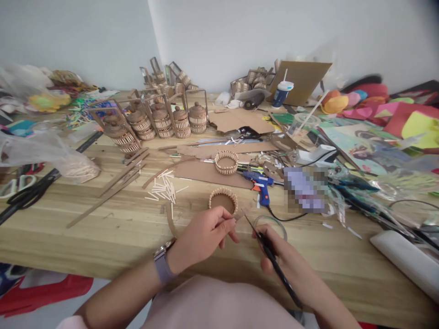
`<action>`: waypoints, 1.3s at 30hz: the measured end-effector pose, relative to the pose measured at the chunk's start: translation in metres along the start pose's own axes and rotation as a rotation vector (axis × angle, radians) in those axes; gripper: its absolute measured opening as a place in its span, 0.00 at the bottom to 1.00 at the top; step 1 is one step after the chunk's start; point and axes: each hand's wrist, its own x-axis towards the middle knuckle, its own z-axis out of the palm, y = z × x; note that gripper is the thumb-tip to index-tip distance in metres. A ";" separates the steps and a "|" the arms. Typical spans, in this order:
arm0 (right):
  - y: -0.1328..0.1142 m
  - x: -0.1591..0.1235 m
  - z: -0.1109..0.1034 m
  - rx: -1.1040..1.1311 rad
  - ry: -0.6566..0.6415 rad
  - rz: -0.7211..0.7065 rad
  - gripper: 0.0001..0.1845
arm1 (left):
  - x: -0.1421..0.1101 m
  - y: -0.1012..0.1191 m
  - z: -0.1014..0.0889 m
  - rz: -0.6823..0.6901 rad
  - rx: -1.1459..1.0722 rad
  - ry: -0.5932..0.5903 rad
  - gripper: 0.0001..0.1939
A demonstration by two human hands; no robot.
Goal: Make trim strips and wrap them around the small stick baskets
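My left hand (209, 233), a watch on its wrist, pinches a small strip of brown cardboard (243, 211) between thumb and fingers. Around a long black tool with a thin pointed blade (274, 259) my right hand (286, 253) is closed; whether it is a knife or scissors I cannot tell. The blade's tip points at the strip, close to it. Just behind my left hand sits a round cardboard base ringed with short wooden sticks (222, 196), partly covered by the hand. A second stick-ringed base (226, 163) stands farther back on a cardboard piece (206, 171).
A blue glue gun (262, 186) lies right of the rings, its cord trailing right. Loose sticks (164, 189) and cardboard strips (113, 183) lie left. Several lidded stick baskets with handles (161, 121) stand behind. Black scissors (30, 194) rest far left; a lidded cup (283, 93) stands at the back.
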 end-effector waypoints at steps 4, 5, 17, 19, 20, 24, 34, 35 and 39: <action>-0.004 0.003 0.007 0.054 -0.084 -0.052 0.09 | 0.002 -0.001 0.003 -0.023 -0.069 -0.066 0.12; -0.004 0.004 0.009 0.064 -0.092 -0.050 0.09 | 0.002 0.000 0.004 -0.031 -0.086 -0.078 0.12; 0.011 0.004 0.020 0.241 -0.063 -0.095 0.14 | 0.009 0.002 0.006 -0.074 -0.146 -0.116 0.15; 0.008 0.004 0.019 0.229 -0.050 -0.102 0.15 | 0.009 0.001 0.005 -0.073 -0.135 -0.116 0.16; 0.007 0.005 0.019 0.216 -0.050 -0.105 0.15 | 0.009 0.001 0.005 -0.076 -0.131 -0.118 0.16; 0.003 0.005 0.018 0.172 -0.056 -0.100 0.14 | 0.010 0.000 0.006 -0.080 -0.128 -0.125 0.17; 0.001 0.005 0.019 0.175 -0.086 -0.120 0.20 | 0.010 -0.001 0.006 -0.063 -0.122 -0.123 0.16; 0.001 0.005 0.019 0.167 -0.082 -0.115 0.21 | 0.010 -0.001 0.006 -0.066 -0.120 -0.123 0.16; 0.000 0.005 0.019 0.136 -0.064 -0.103 0.25 | 0.010 0.002 0.006 -0.096 -0.117 -0.120 0.13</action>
